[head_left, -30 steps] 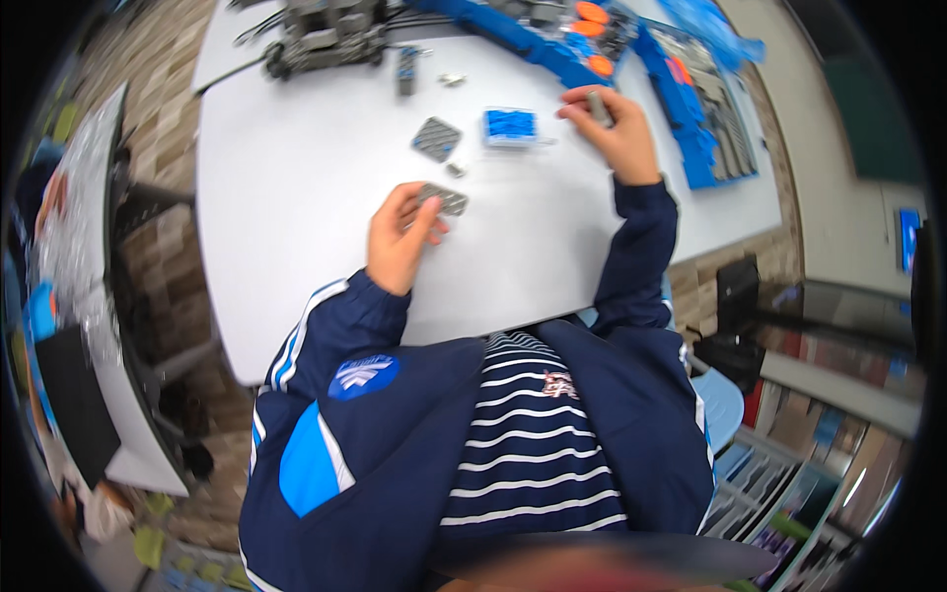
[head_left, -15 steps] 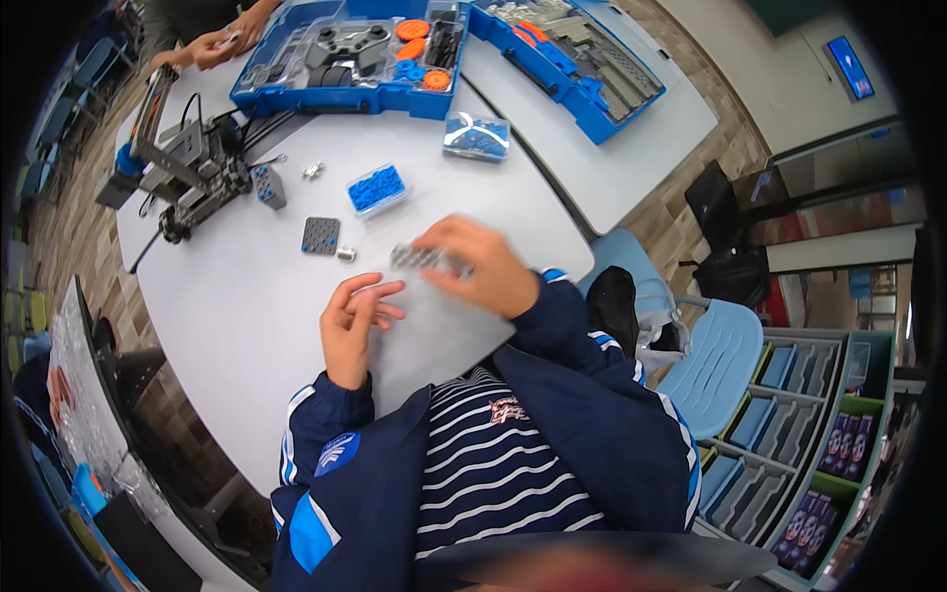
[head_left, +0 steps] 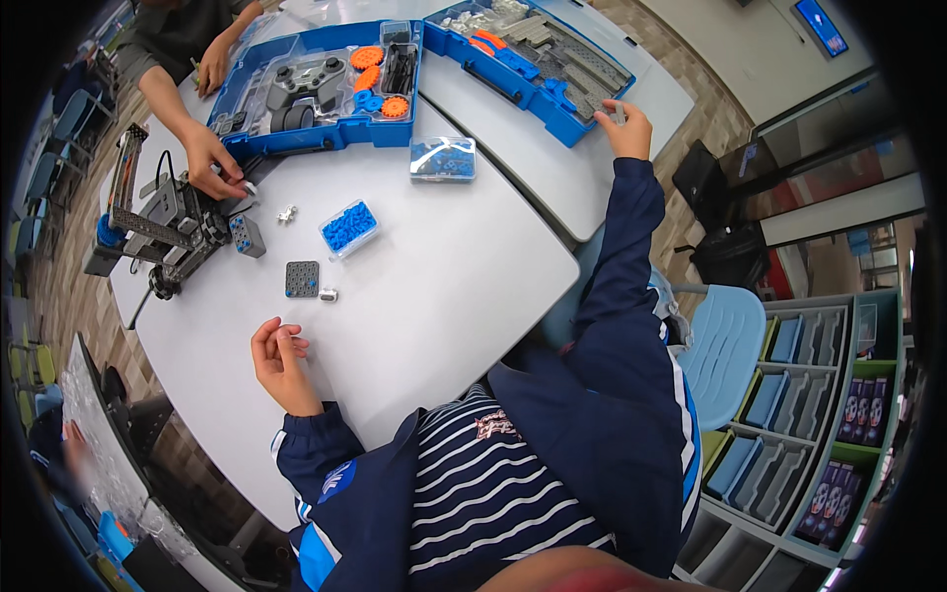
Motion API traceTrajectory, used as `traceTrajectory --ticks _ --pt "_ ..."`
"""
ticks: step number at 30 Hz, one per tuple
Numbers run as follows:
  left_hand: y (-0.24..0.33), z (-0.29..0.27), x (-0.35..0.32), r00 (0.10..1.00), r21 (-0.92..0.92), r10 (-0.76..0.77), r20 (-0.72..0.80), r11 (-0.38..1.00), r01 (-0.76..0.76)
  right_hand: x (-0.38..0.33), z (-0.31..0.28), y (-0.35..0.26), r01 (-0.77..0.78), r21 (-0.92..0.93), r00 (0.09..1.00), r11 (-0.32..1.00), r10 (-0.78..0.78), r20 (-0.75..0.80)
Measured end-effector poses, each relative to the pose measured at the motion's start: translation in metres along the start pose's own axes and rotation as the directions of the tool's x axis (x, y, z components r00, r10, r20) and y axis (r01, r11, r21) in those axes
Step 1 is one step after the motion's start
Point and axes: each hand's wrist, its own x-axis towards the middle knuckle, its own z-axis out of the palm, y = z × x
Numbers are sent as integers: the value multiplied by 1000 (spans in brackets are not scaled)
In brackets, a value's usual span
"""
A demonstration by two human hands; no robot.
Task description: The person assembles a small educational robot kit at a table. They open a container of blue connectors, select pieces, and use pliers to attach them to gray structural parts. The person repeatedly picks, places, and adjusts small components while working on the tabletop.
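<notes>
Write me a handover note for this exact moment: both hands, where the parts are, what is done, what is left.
Left hand: resting on the white table, fingers curled; whether it holds a small piece cannot be told.
Right hand: stretched out to the grey parts in the right blue parts case.
Parts: grey square plate and a small silver piece lie loose on the table, beside a clear tray of blue pins.
Done: nothing visibly joined to the plate.
Left: fitting parts onto the plate, probably. Another person's hand is on the metal-frame model.

right hand (head_left: 624,126) in blue parts case (head_left: 538,59)
</notes>
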Motion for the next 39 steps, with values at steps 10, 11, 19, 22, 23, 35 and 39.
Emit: traceTrajectory --ticks 10,11,19,22,23,35,39 --pt "-2 -7 2 1000 9 -16 -10 1000 16 12 10 -13 -114 -12 980 993 114 166" --pt "-2 -10 3 1000 16 -10 -15 1000 11 11 9 -12 -110 -2 981 994 109 158" --pt "-12 -29 16 999 216 2 -37 976 6 12 21 25 -62 50 991 997 56 124" --pt "-19 -30 27 996 250 89 14 964 -90 18 25 41 -41 50 993 998 35 110" --pt "-20 -30 32 981 326 188 43 926 -192 20 25 45 -32 74 989 997 21 145" --pt "7 -27 64 869 487 260 421 743 -459 44 29 63 -41 -64 958 997 57 280" --pt "9 -30 77 821 495 192 538 716 -492 47 30 70 -30 -67 952 997 49 302"
